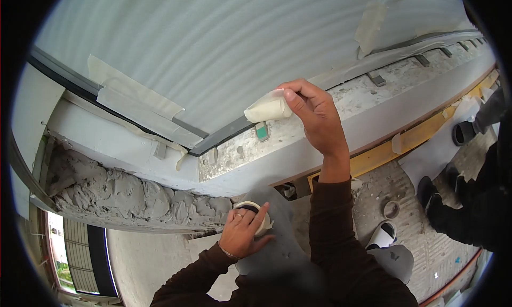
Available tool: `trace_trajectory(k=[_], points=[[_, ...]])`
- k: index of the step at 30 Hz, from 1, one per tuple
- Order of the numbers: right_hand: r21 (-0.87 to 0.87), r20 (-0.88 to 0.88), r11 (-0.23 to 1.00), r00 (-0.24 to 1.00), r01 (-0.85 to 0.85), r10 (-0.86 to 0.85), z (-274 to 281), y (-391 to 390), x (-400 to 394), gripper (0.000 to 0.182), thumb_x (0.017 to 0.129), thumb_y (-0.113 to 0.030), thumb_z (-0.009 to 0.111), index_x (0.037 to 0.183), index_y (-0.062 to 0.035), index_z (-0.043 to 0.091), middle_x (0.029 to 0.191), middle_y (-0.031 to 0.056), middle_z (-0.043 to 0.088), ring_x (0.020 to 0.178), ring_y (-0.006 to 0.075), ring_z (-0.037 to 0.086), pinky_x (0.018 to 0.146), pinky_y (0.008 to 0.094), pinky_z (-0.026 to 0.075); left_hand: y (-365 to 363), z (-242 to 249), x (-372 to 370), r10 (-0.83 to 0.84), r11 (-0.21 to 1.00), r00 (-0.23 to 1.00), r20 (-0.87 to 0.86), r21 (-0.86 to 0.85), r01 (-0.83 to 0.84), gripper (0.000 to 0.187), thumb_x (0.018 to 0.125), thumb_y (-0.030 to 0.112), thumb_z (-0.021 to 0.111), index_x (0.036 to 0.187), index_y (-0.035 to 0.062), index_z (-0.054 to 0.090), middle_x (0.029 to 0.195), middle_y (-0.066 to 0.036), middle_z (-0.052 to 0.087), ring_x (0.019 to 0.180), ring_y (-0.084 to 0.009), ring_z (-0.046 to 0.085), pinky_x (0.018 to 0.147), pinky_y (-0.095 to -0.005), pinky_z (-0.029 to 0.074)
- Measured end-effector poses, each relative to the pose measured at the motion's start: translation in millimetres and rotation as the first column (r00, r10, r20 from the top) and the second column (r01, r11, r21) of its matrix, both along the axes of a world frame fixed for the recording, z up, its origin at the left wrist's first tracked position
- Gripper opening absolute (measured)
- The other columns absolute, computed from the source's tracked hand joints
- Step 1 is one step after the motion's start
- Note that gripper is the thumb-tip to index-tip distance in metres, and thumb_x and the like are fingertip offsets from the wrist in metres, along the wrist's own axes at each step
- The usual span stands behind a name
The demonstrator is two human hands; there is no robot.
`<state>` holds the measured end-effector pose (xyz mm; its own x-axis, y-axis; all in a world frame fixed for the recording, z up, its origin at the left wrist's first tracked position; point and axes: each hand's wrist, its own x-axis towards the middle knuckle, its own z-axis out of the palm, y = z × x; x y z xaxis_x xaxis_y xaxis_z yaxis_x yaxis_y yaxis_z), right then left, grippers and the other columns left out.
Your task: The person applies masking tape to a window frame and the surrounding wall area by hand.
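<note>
Rough concrete ledge point(298, 141) runs under taped glass point(213, 51). My right hand point(314, 112) pinches a loose tape strip point(268, 109) above it; my left hand point(244, 232) is clamped on the tape roll point(255, 206)

Dark brown long sleeves on both arms, ring on left hand point(244, 229), thin wrist bracelet, white slip-on shoe w/ black strap

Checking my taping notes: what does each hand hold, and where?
Right hand pinches the strip of masking tape by one end; left hand grips the tape roll around its rim.
</note>
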<state>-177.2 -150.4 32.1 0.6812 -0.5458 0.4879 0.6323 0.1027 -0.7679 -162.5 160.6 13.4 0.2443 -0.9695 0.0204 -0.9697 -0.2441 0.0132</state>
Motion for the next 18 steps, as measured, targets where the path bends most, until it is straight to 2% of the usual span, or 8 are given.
trace_trajectory(k=[4,6,7,10,14,15,17,18], points=[[0.029,0.006,0.999,1.0,0.024,-0.024,-6.8,0.6,6.1,0.019,0.097,-0.007,0.065,0.113,0.0008,0.066,0.105,0.0052,0.067,0.097,0.0116,0.061,0.089,0.0271,0.05,-10.4,21.4,-1.9,0.114,0.993,0.993,-0.032,-0.04,-0.115,0.079,0.08,0.033,0.082,0.146,0.0049,0.05,0.105,-0.012,0.06,0.096,-0.0309,0.056,0.088,-0.0405,0.043],[0.018,0.045,0.997,0.996,0.077,-0.077,-9.1,2.9,8.5,0.021,0.092,-0.006,0.068,0.112,0.0018,0.067,0.096,0.0044,0.068,0.089,0.0105,0.063,0.085,0.0268,0.051,-17.8,31.1,6.8,0.142,0.935,0.967,-0.209,-0.293,-0.201,0.056,0.08,0.021,0.083,0.129,0.0028,0.062,0.106,-0.012,0.061,0.096,-0.0285,0.058,0.087,-0.0384,0.045],[0.012,0.048,0.997,0.996,0.075,-0.076,-6.7,4.7,7.2,0.021,0.092,-0.006,0.068,0.112,0.0018,0.067,0.096,0.0044,0.068,0.089,0.0105,0.063,0.085,0.0268,0.051,-27.7,37.9,13.4,0.143,0.933,0.968,-0.207,-0.299,-0.201,0.056,0.08,0.021,0.083,0.129,0.0028,0.062,0.106,-0.012,0.061,0.096,-0.0285,0.058,0.087,-0.0384,0.045],[-0.018,0.079,0.999,0.996,0.047,-0.046,0.0,12.8,3.7,0.023,0.09,-0.003,0.07,0.112,0.0007,0.067,0.099,0.0042,0.067,0.09,0.0111,0.063,0.087,0.0279,0.052,-69.5,59.0,40.2,0.044,0.679,0.87,-0.491,-0.624,-0.387,0.032,0.08,0.008,0.08,0.107,0.0005,0.065,0.107,-0.012,0.062,0.095,-0.022,0.06,0.083,-0.0333,0.048],[-0.088,0.088,0.989,0.99,0.115,-0.107,-2.2,15.6,5.0,0.026,0.087,-0.001,0.071,0.113,-0.0023,0.068,0.101,0.0042,0.064,0.092,0.0124,0.063,0.09,0.03,0.052,-135.0,83.8,48.9,-0.046,0.49,0.768,-0.639,-0.684,-0.54,0.036,0.079,0.007,0.081,0.107,0.0005,0.06,0.105,-0.011,0.061,0.095,-0.0199,0.061,0.08,-0.0323,0.048],[-0.102,0.081,0.985,0.988,0.142,-0.134,-2.3,14.5,3.5,0.026,0.087,-0.002,0.071,0.113,-0.0031,0.068,0.102,0.0044,0.063,0.093,0.0129,0.062,0.09,0.0305,0.052,-144.1,88.4,47.1,-0.053,0.49,0.767,-0.639,-0.686,-0.537,0.036,0.079,0.007,0.081,0.107,0.0005,0.06,0.105,-0.011,0.061,0.095,-0.0199,0.061,0.08,-0.0323,0.048],[-0.092,0.07,0.986,0.989,0.138,-0.132,-1.0,13.3,-0.9,0.026,0.087,-0.002,0.071,0.113,-0.0031,0.068,0.102,0.0047,0.064,0.093,0.0132,0.062,0.09,0.0306,0.052,-156.6,93.5,43.4,0.052,0.638,0.954,-0.296,-0.725,-0.26,0.042,0.076,0.007,0.083,0.111,0.0023,0.059,0.105,-0.01,0.06,0.093,-0.0204,0.061,0.078,-0.0328,0.048],[-0.079,0.059,0.989,0.991,0.126,-0.122,-0.4,13.1,-2.5,0.026,0.087,-0.002,0.071,0.113,-0.0032,0.069,0.101,0.0051,0.064,0.093,0.0135,0.062,0.091,0.0308,0.052,-159.2,93.3,42.8,0.047,0.64,0.954,-0.296,-0.724,-0.256,0.042,0.076,0.007,0.083,0.111,0.0023,0.059,0.105,-0.01,0.06,0.093,-0.0204,0.061,0.078,-0.0328,0.048]])
